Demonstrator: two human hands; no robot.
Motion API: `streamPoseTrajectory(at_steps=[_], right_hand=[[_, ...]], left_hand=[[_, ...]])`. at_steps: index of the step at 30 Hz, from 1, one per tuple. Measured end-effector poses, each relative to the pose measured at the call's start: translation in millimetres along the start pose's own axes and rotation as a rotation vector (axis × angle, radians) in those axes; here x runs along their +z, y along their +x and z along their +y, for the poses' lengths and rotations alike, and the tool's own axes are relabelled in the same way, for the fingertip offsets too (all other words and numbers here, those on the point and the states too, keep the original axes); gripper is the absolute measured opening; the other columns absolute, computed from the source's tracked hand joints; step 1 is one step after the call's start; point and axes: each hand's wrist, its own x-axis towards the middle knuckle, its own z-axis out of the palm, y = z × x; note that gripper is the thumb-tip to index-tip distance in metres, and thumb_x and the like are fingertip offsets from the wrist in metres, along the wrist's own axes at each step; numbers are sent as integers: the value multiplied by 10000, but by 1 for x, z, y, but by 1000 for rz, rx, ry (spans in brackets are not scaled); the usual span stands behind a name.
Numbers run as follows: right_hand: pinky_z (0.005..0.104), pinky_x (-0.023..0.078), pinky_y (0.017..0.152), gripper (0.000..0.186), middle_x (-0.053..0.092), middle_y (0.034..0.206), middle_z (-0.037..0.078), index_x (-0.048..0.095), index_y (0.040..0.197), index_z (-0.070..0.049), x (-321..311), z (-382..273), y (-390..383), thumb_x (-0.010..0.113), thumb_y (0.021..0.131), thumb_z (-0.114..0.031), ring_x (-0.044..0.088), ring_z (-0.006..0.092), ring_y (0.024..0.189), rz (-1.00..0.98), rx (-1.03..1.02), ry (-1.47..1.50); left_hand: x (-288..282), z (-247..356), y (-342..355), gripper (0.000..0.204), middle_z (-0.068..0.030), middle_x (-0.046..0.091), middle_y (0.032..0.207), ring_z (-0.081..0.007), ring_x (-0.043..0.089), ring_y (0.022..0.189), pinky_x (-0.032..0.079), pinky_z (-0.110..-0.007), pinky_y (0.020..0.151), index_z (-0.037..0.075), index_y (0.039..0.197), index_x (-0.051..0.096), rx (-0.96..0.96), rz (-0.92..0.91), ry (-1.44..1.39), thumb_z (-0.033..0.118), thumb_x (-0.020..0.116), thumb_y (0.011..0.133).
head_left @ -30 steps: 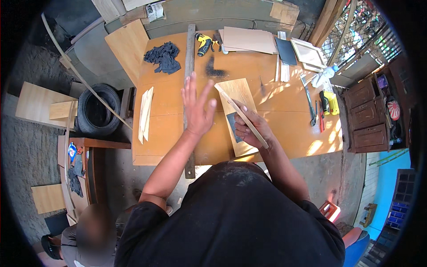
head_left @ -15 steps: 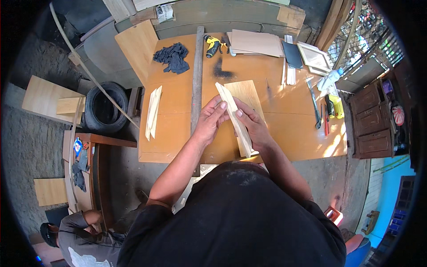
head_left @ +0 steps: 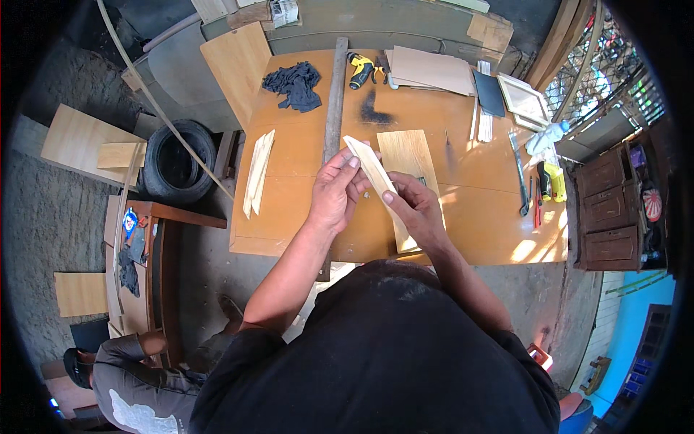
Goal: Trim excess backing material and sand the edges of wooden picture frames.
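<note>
A pale wooden strip (head_left: pixel 371 168) with a slanted end is held up between my two hands, over the near half of the table. The fingers and thumb of my left hand (head_left: pixel 335 192) pinch its far part. Lower down, my right hand (head_left: pixel 418 211) grips it with the thumb laid on its upper face. Beneath and just right of the strip lies a flat wooden board (head_left: pixel 405 150), partly hidden by the right hand. More pale strips with angled ends (head_left: pixel 258 173) lie together at the table's left side.
A long grey bar (head_left: pixel 335 98) crosses the orange-brown table (head_left: pixel 289 210). Toward the back are a dark cloth (head_left: pixel 293 85), a yellow-black drill (head_left: pixel 358 70), pliers (head_left: pixel 379 73) and brown sheets (head_left: pixel 430 70). Tools (head_left: pixel 520 177) lie at right. A person (head_left: pixel 141 372) sits lower left.
The strip has turned slightly in my hands, and its face shows more. My right hand has shifted its grip a little. The whole view has swung slightly, moving the table contents rightward.
</note>
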Motion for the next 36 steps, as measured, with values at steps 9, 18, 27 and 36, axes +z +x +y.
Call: streamPoseTrajectory(at_steps=[9,18,27,36], right_hand=[[210,437,617,381,576,891,-3,603,1254,-47,10,-5,-4,689,898,-153,510,59,671,73,-15,-65],[232,469,611,368,588,868,29,588,1273,-42,14,-16,-5,639,937,-183,559,98,715,49,33,-142],[237,390,453,395,593,779,50,479,1401,-97,8,-16,-8,477,1018,-194,492,108,518,-147,447,676],[204,398,447,434,578,794,58,412,1436,-115,7,-13,-6,464,1015,-209,459,91,485,-215,577,823]], left_hand=[[14,0,-7,510,-132,609,1193,-216,635,1025,521,-351,916,31,1435,368,75,4,137,87,555,964],[8,2,-4,579,-116,590,1219,-158,610,1037,496,-303,929,60,1444,358,26,99,-74,52,617,926],[8,5,-8,490,-115,613,1176,-150,623,956,510,-304,893,52,1383,432,124,32,210,90,624,934],[-5,4,-6,348,-99,666,1065,-158,644,889,521,-284,807,20,1249,569,87,155,153,271,487,1022]])
